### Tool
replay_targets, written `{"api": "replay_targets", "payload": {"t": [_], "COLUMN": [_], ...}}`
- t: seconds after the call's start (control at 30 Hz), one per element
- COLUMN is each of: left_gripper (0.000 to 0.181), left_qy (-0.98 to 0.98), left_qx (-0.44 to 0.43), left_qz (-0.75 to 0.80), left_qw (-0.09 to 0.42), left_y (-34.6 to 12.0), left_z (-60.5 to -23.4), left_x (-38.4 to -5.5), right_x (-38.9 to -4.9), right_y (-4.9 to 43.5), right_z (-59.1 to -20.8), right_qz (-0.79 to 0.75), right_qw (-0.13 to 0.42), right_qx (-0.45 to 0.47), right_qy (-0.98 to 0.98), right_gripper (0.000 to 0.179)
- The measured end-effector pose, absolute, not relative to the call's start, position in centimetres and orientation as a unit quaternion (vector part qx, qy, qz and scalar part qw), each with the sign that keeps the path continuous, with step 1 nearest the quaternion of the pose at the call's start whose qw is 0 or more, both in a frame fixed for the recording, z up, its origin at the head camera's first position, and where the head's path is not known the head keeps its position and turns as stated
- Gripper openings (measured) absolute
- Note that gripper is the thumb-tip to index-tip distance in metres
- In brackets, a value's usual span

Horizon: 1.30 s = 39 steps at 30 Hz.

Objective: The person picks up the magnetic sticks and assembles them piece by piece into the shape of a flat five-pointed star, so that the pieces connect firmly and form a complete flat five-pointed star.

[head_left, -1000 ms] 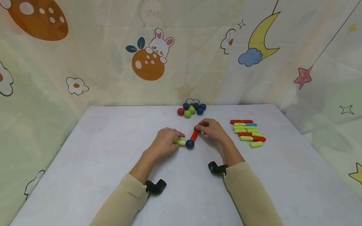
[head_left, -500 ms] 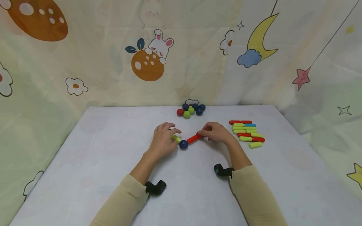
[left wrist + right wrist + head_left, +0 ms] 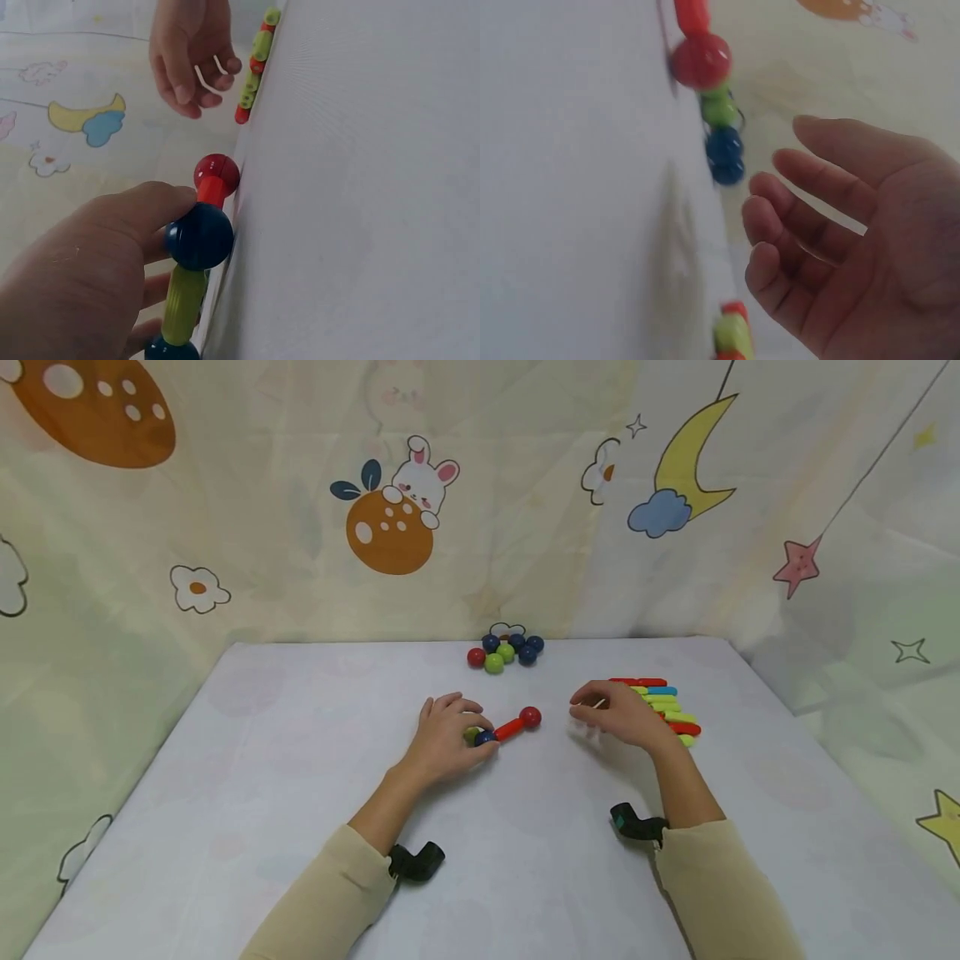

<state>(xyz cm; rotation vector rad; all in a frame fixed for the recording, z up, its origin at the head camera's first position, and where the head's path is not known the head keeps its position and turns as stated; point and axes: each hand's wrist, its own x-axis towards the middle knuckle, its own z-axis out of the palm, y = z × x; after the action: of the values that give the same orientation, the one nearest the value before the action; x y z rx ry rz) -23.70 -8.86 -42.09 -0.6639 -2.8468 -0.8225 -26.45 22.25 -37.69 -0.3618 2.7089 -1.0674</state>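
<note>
On the white table lies a joined chain of toy rods and balls. A yellow-green rod [image 3: 184,306] links one blue ball [image 3: 171,349] to another blue ball [image 3: 201,237]. From that second ball a red rod [image 3: 510,730] leads to a red ball [image 3: 530,718]. My left hand [image 3: 448,735] holds the chain with thumb and fingers about the second blue ball, covering much of the yellow-green rod in the head view. To the right, my right hand [image 3: 618,714] hovers apart from the chain, fingers loosely bent and nothing in them, overlapping the rod pile.
Several loose blue, green and red balls [image 3: 506,652] sit at the table's [image 3: 337,860] back edge. Rods in yellow-green, red and blue [image 3: 678,717] lie in rows at the right. Behind hangs a printed cloth [image 3: 262,510]. Each wrist wears a black camera [image 3: 416,862].
My right hand has let go of the red ball and moved right toward the rods. The chain has swung flatter. My left hand has shifted its fingers onto the middle blue ball.
</note>
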Motion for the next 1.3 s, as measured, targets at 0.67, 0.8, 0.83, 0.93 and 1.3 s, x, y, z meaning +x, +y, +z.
{"api": "replay_targets", "payload": {"t": [0.67, 0.8, 0.83, 0.93, 1.3], "left_gripper": [0.028, 0.029, 0.029, 0.029, 0.028], "left_qy": [-0.941, -0.941, -0.941, -0.941, -0.938], "left_qx": [-0.219, -0.218, -0.217, -0.217, -0.226], "left_qz": [-0.258, -0.258, -0.258, -0.259, -0.262], "left_qw": [0.027, 0.026, 0.026, 0.024, 0.024], "left_y": [-8.9, -8.9, -8.9, -8.9, -9.0], "left_z": [-41.7, -41.7, -41.7, -41.7, -41.7], "left_x": [-23.7, -23.6, -23.7, -23.7, -23.8], "right_x": [-23.4, -23.6, -23.7, -23.8, -23.7], "right_y": [33.3, 33.3, 33.3, 33.2, 32.2], "right_z": [-35.7, -36.3, -36.4, -36.8, -36.3], "right_qz": [-0.242, -0.237, -0.236, -0.23, -0.248], "right_qw": [0.157, 0.169, 0.172, 0.187, 0.201], "right_qx": [-0.035, -0.03, -0.029, -0.025, -0.049], "right_qy": [0.957, 0.956, 0.956, 0.955, 0.946], "right_gripper": [0.039, 0.036, 0.035, 0.033, 0.042]}}
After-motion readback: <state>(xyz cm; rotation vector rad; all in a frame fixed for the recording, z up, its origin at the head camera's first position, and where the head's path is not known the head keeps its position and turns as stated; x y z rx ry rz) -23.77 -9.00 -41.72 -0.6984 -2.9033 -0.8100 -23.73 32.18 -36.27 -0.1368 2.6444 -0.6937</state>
